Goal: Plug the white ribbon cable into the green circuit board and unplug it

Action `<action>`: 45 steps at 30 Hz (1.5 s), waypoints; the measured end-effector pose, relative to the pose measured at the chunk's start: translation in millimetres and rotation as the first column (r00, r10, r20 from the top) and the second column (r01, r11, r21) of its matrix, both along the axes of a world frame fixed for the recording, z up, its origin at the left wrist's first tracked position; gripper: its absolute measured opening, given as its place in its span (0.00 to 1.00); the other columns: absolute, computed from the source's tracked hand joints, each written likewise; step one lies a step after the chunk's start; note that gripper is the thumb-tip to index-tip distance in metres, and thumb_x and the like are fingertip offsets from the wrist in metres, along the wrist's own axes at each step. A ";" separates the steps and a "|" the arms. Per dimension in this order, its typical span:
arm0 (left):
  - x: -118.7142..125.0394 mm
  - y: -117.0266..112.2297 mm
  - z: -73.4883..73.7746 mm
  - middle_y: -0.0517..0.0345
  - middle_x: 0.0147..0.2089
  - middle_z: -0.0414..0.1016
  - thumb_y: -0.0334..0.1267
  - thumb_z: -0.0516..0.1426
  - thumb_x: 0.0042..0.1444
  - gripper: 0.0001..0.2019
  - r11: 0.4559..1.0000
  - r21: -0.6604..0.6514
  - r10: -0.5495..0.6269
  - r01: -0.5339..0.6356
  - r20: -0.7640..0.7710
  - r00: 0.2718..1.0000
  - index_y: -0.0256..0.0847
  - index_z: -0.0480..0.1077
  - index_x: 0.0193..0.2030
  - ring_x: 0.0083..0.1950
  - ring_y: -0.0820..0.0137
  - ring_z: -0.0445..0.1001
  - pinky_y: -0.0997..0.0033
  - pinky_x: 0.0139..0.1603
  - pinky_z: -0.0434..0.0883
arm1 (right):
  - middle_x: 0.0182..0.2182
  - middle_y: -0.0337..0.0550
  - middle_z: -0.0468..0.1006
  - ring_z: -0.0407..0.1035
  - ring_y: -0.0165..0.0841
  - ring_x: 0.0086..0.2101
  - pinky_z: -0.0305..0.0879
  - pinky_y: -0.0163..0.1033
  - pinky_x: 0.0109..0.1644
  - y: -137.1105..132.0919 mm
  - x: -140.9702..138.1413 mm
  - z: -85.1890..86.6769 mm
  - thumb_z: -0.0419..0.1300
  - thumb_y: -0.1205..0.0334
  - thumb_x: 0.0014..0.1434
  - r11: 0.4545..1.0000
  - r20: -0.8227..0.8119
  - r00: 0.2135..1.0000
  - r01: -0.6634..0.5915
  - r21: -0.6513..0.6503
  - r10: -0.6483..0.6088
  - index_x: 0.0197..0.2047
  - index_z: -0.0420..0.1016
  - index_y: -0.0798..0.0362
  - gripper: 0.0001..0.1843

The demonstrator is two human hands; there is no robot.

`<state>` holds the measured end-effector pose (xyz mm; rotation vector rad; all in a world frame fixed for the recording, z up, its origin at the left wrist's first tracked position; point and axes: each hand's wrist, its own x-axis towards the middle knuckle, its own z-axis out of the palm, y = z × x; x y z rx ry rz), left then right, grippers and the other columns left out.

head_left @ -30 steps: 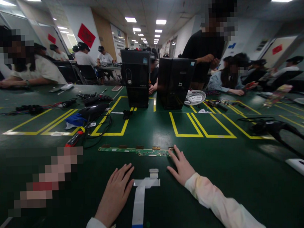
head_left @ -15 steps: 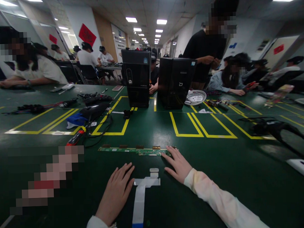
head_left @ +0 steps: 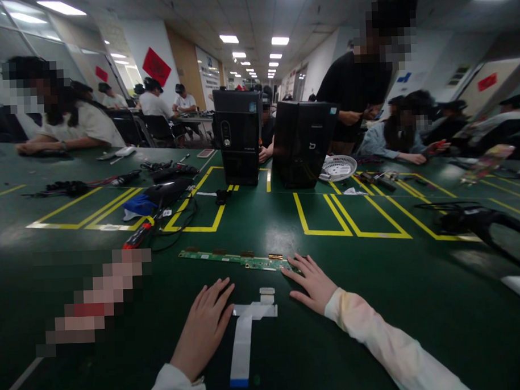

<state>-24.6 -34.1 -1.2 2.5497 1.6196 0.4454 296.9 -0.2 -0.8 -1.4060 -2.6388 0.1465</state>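
A white ribbon cable [head_left: 242, 349] with a blue end lies on the green table, bent near its top, where a small connector sits. Just left of it, my left hand [head_left: 205, 322] lies with fingers stretched out, its thumb close to the cable's side arm. Beyond the cable stretches a long, narrow green circuit board [head_left: 228, 257] with copper-coloured tabs along its far edge. My right hand [head_left: 312, 284] is spread flat, its fingertips over the right end of the board and partly hiding it. Neither hand grasps anything.
Two black computer towers [head_left: 240, 141] stand beyond the board. A red-and-black tool handle [head_left: 137, 234] lies at left near a blue cloth [head_left: 136, 206] and cables. At right are a white basket [head_left: 339, 166] and a black curved object [head_left: 478, 221]. Several people sit or stand around.
The view has shifted slightly, so everything appears a little further right. Both hands keep nearly the same pose beside the cable and at the board.
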 end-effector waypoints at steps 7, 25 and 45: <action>21.9 -13.7 4.7 0.55 0.64 0.62 0.41 0.45 0.65 0.20 0.995 0.007 -0.102 0.102 0.033 0.994 0.48 0.58 0.63 0.66 0.60 0.56 0.47 0.63 0.58 | 0.66 0.48 0.49 0.39 0.45 0.65 0.41 0.61 0.64 -14.8 14.1 0.8 0.48 0.45 0.63 0.999 -0.014 1.000 -0.005 -0.035 0.004 0.66 0.53 0.44 0.31; 85.9 -27.1 8.9 0.50 0.62 0.65 0.39 0.51 0.62 0.21 0.976 0.013 -0.216 0.216 -0.023 0.976 0.42 0.61 0.61 0.60 0.56 0.64 0.50 0.57 0.67 | 0.65 0.53 0.52 0.49 0.41 0.62 0.50 0.52 0.64 -15.9 -1.2 -2.0 0.49 0.54 0.63 0.998 -0.099 0.995 -0.013 0.065 0.020 0.64 0.58 0.54 0.28; 104.7 -17.7 2.9 0.43 0.63 0.62 0.41 0.51 0.61 0.24 0.974 0.049 -0.221 0.222 -0.024 0.975 0.34 0.60 0.62 0.64 0.56 0.61 0.52 0.59 0.65 | 0.65 0.51 0.52 0.45 0.39 0.64 0.48 0.52 0.65 -9.0 1.3 -7.2 0.50 0.54 0.62 0.997 -0.135 0.989 -0.061 0.048 0.067 0.64 0.56 0.54 0.29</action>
